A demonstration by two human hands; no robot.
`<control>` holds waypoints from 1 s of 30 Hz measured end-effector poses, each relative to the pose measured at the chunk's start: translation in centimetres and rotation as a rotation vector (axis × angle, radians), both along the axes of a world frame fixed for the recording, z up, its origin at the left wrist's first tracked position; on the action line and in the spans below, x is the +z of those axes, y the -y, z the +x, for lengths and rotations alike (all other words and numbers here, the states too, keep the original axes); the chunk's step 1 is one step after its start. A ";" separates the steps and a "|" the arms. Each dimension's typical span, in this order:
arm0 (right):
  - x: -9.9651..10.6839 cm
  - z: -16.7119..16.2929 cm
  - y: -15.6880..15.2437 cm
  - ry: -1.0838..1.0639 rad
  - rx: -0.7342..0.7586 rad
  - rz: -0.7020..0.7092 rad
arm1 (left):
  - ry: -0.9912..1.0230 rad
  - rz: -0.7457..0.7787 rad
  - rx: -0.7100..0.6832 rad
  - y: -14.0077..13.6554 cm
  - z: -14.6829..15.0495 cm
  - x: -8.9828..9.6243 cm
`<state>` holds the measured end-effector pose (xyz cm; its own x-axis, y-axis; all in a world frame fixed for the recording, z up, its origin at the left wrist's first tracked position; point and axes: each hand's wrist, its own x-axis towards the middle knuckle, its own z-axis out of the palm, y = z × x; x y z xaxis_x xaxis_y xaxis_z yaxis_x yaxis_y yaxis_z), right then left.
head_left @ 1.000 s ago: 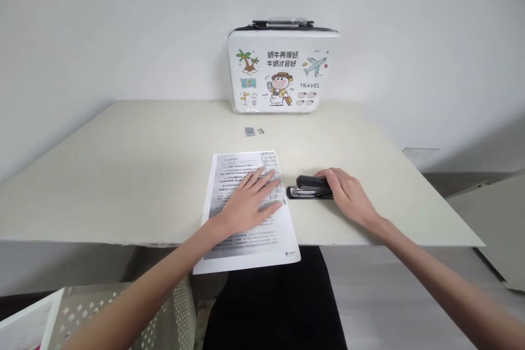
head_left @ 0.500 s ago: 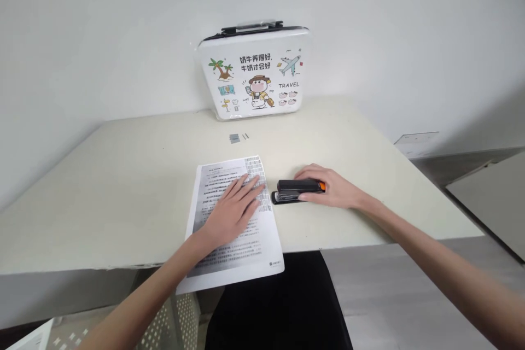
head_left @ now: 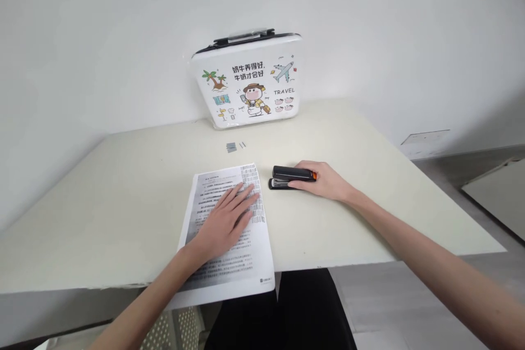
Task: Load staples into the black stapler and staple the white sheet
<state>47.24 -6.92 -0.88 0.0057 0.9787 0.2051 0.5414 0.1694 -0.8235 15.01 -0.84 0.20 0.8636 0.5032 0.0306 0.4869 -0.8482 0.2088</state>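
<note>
My left hand (head_left: 225,224) lies flat on a printed sheet of paper (head_left: 262,262), fingers spread near the dense block of print along its right side. The sheet hangs slightly over the table's front edge, and whether there is more than one sheet I cannot tell. Just to the right, my right hand (head_left: 324,179) grips a black stapler (head_left: 289,173) with an orange part at its back end. The stapler's front end points left toward the paper's right edge, a small gap apart. Its jaw stands apart from its base.
Strips of staples (head_left: 231,147) lie beyond the paper on the pale table (head_left: 123,202). A white case (head_left: 250,82) with cartoon prints and a black handle leans against the wall at the back. My legs (head_left: 311,311) are below the front edge.
My right hand has moved the stapler away from me, up along the paper's right edge. My left hand stays in place on the sheet. The camera view has shifted slightly.
</note>
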 end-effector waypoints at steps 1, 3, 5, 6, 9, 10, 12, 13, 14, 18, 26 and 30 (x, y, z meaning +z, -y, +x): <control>0.1 -0.1 0.0 -0.005 -0.002 -0.002 | 0.000 0.003 0.005 -0.1 0.1 0.0; 0.3 -0.4 0.0 -0.010 -0.003 -0.004 | 0.007 0.010 0.008 -0.2 0.3 0.1; 0.6 -0.6 0.0 -0.015 -0.010 -0.005 | 0.006 0.005 -0.002 -0.4 0.1 0.4; 0.6 -0.6 0.0 -0.021 -0.018 -0.005 | 0.003 -0.001 -0.003 -0.5 -0.2 0.6; 0.5 -0.6 0.1 -0.031 -0.057 -0.013 | 0.001 -0.007 0.030 -1.2 -2.4 1.4; 0.5 -0.5 0.1 -0.029 -0.070 -0.017 | 0.008 0.001 0.056 -1.5 -3.6 1.7; 0.3 -0.4 0.1 -0.024 -0.095 -0.023 | 0.033 0.019 0.115 -1.8 -6.6 2.0; 0.2 -0.4 0.1 -0.024 -0.104 -0.024 | 0.039 0.024 0.155 -1.8 -8.2 2.1; 0.2 -0.4 0.1 -0.026 -0.113 -0.024 | 0.040 0.028 0.186 -1.6 -9.8 2.0; 0.1 -0.4 0.0 -0.027 -0.139 -0.017 | 0.007 0.050 0.187 0.0 -14.2 1.3; -0.2 -0.3 -0.2 -0.060 -0.229 -0.019 | -0.051 0.070 0.075 0.5 -9.0 0.6; 0.1 -0.1 -0.1 -0.046 -0.308 0.034 | -0.074 0.048 0.025 -0.3 -3.6 0.3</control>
<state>47.18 -6.78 -0.82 0.3110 0.9221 0.2301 0.5339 0.0308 -0.8450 11.43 -0.57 0.49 0.8517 0.5239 -0.0087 0.5204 -0.8438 0.1309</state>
